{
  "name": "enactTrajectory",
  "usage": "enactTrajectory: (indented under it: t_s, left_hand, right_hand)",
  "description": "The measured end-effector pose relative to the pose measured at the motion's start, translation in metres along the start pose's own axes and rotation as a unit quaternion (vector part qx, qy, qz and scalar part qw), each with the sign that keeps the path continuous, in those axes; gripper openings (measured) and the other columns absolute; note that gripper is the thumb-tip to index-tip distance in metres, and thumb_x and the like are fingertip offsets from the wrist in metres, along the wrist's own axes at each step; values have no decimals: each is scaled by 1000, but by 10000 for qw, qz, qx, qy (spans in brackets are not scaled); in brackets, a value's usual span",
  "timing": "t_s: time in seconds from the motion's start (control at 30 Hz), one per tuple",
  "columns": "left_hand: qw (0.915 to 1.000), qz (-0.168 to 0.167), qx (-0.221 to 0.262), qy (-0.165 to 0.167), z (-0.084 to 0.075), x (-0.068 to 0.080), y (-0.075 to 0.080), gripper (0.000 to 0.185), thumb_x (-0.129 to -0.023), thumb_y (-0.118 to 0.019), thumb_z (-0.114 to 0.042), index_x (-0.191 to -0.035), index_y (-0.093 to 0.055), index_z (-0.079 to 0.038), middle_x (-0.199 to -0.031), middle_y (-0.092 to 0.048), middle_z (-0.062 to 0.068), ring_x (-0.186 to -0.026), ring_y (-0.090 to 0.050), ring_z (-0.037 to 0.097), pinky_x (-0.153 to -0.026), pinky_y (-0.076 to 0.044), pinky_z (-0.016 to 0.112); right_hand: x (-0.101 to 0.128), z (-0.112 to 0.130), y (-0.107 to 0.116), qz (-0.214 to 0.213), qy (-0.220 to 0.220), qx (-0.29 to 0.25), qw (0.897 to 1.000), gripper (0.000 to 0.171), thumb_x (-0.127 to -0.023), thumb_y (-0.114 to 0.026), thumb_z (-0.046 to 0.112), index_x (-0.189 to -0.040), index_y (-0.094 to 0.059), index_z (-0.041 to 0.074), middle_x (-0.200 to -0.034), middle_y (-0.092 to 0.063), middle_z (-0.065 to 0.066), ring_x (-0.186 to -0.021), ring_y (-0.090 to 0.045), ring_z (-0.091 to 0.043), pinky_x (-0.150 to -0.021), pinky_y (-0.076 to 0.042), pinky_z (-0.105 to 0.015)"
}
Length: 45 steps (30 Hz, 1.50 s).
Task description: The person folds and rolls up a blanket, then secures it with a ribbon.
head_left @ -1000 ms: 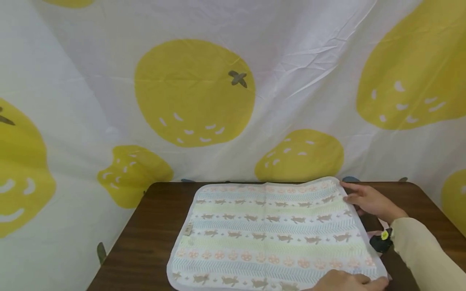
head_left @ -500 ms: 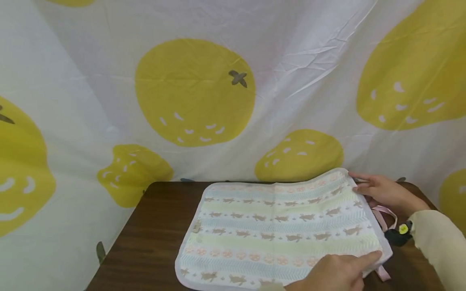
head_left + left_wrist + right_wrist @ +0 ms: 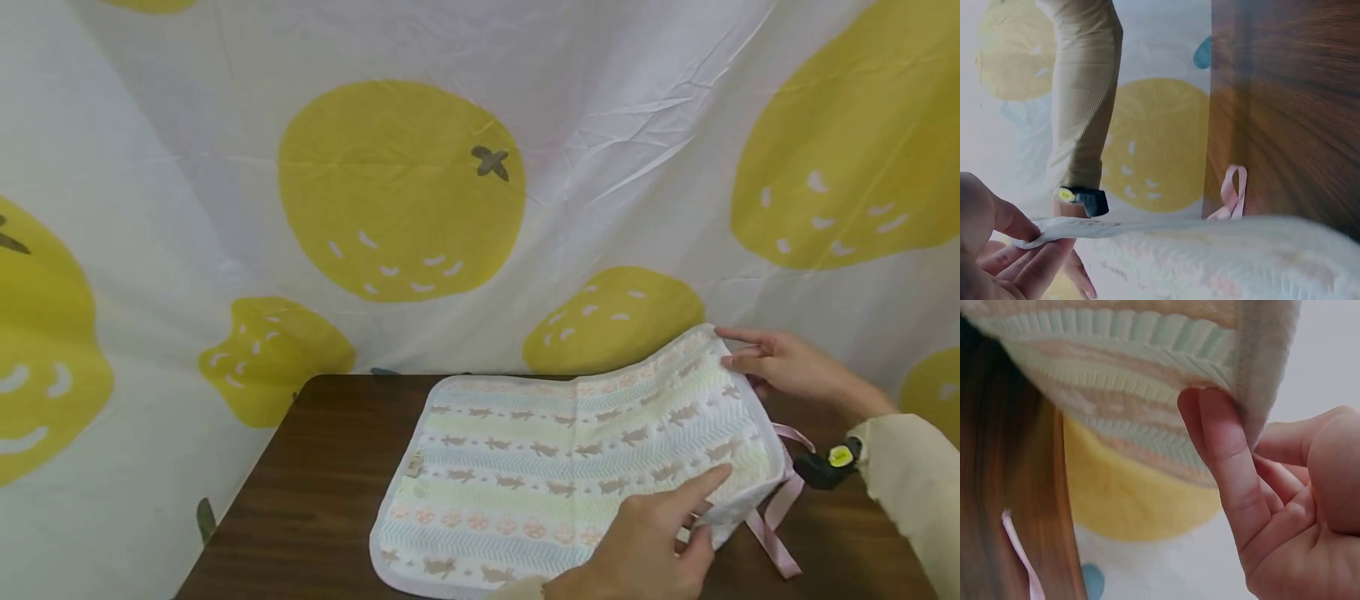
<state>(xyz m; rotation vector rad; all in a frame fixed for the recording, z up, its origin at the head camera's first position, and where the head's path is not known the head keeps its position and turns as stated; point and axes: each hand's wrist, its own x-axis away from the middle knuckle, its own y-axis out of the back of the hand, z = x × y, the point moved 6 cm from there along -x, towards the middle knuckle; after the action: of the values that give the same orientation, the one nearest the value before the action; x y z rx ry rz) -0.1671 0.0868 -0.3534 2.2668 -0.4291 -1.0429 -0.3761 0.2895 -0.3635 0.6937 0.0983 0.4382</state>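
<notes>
A pale towel [image 3: 517,483] with rounded corners and rows of brown turtles and pink motifs lies on the table, its right side lifted. My right hand [image 3: 787,371] pinches the far part of the raised edge. In the right wrist view, fingers of the right hand [image 3: 1272,506] lie against one face of the towel [image 3: 1141,369]. At the near right corner, my left hand [image 3: 645,533] holds the other end; the left wrist view has the left hand [image 3: 1010,250] pinching the edge between thumb and fingers. A pink ribbon [image 3: 782,502] lies by the raised side.
The dark wooden table [image 3: 315,467] shows to the left of the towel and at the right. Behind it hangs a white curtain [image 3: 615,100] printed with yellow fruit. A black band with a yellow piece [image 3: 828,467] is on my right wrist.
Both hands have raised the towel's right edge higher, and the towel has shifted slightly right. More of the pink ribbon has come into view. The left hand has moved up and left.
</notes>
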Motion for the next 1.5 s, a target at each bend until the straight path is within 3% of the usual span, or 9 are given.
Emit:
enactTrajectory:
  t_s: [0.17, 0.27, 0.37, 0.47, 0.67, 0.97, 1.23, 1.33, 1.5]
  left_hand:
    - [9957, -107, 730, 562, 10, 10, 24, 66, -84, -61, 10, -146, -44, -9, -84, -71, 9, -82, -64, -4, -65, -46, 4]
    - [9846, -168, 1317, 1139, 21, 21, 38, 64, -87, -60, 9, -145, -45, -13, -85, -70, 11, -83, -66, -3, -64, -50, 8]
    - [9698, -214, 1755, 1679, 32, 35, 52, 62, -90, -59, 7, -147, -44, -15, -94, -70, 12, -84, -67, -2, -65, -53, 13]
    - [9595, -237, 1928, 2042, 41, 48, 66, 64, -91, -59, 4, -149, -42, -17, -107, -68, 16, -84, -68, 0, -66, -55, 17]
    - [9439, -366, 2127, 2499, 53, 71, 91, 68, -93, -62, -1, -152, -37, -24, -110, -69, 15, -81, -69, 5, -69, -57, 22]
    - [9450, -387, 1742, 2743, 64, 104, 117, 68, -94, -65, -7, -152, -36, -27, -91, -67, 7, -70, -63, 2, -63, -56, 22]
    - [9389, -373, 1435, 3105, 74, 133, 137, 70, -91, -66, -1, -153, -37, -17, -75, -58, 0, -58, -52, -2, -55, -49, 18]
    - [9406, -405, 1306, 3107, 79, 143, 143, 72, -89, -67, 2, -152, -37, -16, -73, -56, -3, -56, -49, -3, -52, -47, 17]
    - [9460, -556, 1133, 2986, 87, 158, 149, 74, -85, -67, 8, -150, -39, -13, -66, -38, -6, -53, -36, -5, -48, -38, 14]
  right_hand:
    - [-7, 33, -5, -101, 162, 80, 9998, 62, -101, -57, 18, -150, -31, -8, -78, -67, -3, -52, -48, -8, -52, -45, -26]
    - [-12, 54, -12, -186, 253, 198, 9993, 60, -100, -57, 16, -149, -32, -8, -80, -68, -5, -51, -48, -7, -51, -45, -26]
    - [-18, 76, -22, -311, 485, 314, 9978, 58, -99, -57, 12, -147, -34, -10, -87, -72, -16, -52, -51, -7, -52, -46, -25]
    - [-27, 97, -35, -296, 765, 122, 9966, 56, -99, -55, 6, -146, -33, -13, -110, -68, -29, -63, -61, -5, -57, -52, -24]
    - [-45, 129, -64, -135, 961, -429, 9944, 56, -99, -51, 1, -148, -28, -13, -118, -62, -34, -69, -69, -10, -64, -58, -28]
    - [-69, 150, -110, 32, 888, -814, 9927, 59, -101, -48, 4, -153, -22, -7, -106, -70, -28, -75, -73, -31, -70, -59, -40]
    - [-86, 163, -148, -137, 991, -1052, 9894, 59, -99, -49, 2, -151, -24, -10, -111, -68, -29, -75, -74, -27, -72, -59, -43]
    - [-90, 168, -161, -157, 953, -1045, 9898, 60, -99, -51, 3, -152, -25, -7, -116, -67, -28, -77, -74, -26, -73, -59, -41]
    - [-96, 172, -181, -126, 895, -1137, 9894, 61, -100, -52, 5, -154, -24, -2, -121, -65, -27, -78, -74, -25, -75, -59, -41]
